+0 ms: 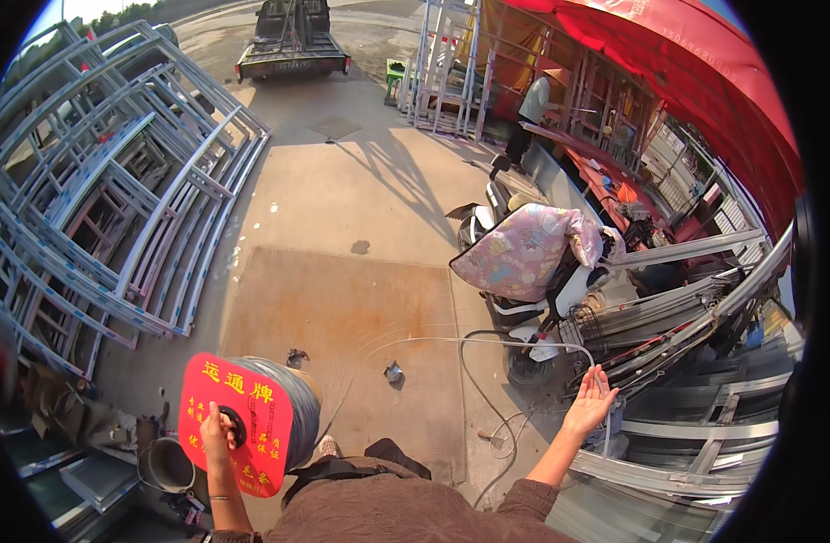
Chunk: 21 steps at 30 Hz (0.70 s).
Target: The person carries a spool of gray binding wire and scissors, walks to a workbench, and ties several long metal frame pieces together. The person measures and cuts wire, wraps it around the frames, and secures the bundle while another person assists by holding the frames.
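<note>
My left hand [218, 433] grips the dark hub hole of a red-flanged spool [252, 422] wound with grey strip, held up at my lower left. My right hand [590, 404] is stretched out to the right, palm up and fingers spread, with a thin grey strand [487, 341] running over it. The strand arcs from the spool side across to my right hand and loops down onto the concrete. Beside that hand lie long aluminium profiles [677, 312].
Stacked metal window frames [107, 190] fill the left. A scooter [523, 271] with a patterned cover stands at right centre. A person [532, 104] stands under a red canopy [695, 63] at the back. A truck [293, 41] is parked far off. A bucket [166, 463] sits beside my left arm.
</note>
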### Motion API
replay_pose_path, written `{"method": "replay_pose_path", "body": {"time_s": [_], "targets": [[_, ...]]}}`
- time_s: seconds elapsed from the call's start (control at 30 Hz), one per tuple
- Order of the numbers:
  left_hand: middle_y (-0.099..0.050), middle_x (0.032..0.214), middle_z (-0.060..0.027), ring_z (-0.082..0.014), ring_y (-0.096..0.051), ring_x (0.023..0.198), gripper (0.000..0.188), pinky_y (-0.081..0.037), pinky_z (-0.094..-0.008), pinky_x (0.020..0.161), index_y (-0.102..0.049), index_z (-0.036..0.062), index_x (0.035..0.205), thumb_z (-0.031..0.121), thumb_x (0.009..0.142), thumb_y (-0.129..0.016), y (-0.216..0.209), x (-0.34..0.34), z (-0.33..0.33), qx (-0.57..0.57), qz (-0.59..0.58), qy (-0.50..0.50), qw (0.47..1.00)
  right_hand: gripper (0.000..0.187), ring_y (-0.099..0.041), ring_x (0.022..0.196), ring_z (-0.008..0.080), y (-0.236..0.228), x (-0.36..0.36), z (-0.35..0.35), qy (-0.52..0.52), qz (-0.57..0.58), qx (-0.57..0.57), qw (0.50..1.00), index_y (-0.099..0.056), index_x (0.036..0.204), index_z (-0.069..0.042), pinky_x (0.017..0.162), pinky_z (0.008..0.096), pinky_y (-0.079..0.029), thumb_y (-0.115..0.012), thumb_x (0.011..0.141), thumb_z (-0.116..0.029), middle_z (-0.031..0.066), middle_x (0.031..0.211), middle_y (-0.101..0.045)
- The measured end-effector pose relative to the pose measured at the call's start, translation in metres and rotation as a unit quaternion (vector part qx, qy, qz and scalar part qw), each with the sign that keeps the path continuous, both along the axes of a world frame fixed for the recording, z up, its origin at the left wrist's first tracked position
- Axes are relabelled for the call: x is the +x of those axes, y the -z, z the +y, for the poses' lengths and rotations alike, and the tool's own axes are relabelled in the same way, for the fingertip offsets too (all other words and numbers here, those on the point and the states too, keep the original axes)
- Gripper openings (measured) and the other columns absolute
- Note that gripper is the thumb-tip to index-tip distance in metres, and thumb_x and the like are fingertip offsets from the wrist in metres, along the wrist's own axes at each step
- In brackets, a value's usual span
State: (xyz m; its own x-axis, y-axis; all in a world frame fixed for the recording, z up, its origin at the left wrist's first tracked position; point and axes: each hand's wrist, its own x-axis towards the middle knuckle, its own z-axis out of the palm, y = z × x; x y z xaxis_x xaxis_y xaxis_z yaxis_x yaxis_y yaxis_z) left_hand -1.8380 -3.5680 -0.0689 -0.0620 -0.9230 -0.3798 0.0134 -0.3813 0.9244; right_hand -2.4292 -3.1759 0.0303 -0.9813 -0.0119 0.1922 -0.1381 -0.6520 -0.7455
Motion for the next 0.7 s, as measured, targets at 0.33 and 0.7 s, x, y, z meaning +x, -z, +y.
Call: {"method": "replay_pose_path", "body": {"time_s": [0.33, 0.7], "targets": [[-0.046, 0.053, 0.0050, -0.0038, -0.041, 0.040, 0.055, -0.029, -0.0198, 0.037, -0.055, 0.0126, 0.071, 0.056, 0.105, -0.051, -0.005, -0.185, -0.151, -0.013, 0.031, 0.006, 0.999, 0.043, -0.066, 0.109, 0.0215, 0.079, -0.121, -0.051, 0.127, -0.016, 0.112, 0.985, -0.053, 0.135, 0.004, 0.094, 0.0320, -0.052, -0.064, 0.101, -0.021, 0.0182, 0.131, -0.066], [-0.045, 0.054, 0.0056, -0.0053, -0.042, 0.042, 0.053, -0.032, -0.0208, 0.039, -0.054, 0.0142, 0.073, 0.055, 0.105, -0.050, -0.011, -0.370, -0.240, 0.046, 0.112, -0.015, 0.992, 0.030, -0.050, 0.054, 0.0085, 0.025, -0.255, -0.425, -0.214, -0.011, 0.158, 0.964, -0.063, 0.111, 0.000, 0.050, 0.0216, -0.039, -0.055, 0.108, -0.029, 0.0020, 0.067, -0.057]]}}
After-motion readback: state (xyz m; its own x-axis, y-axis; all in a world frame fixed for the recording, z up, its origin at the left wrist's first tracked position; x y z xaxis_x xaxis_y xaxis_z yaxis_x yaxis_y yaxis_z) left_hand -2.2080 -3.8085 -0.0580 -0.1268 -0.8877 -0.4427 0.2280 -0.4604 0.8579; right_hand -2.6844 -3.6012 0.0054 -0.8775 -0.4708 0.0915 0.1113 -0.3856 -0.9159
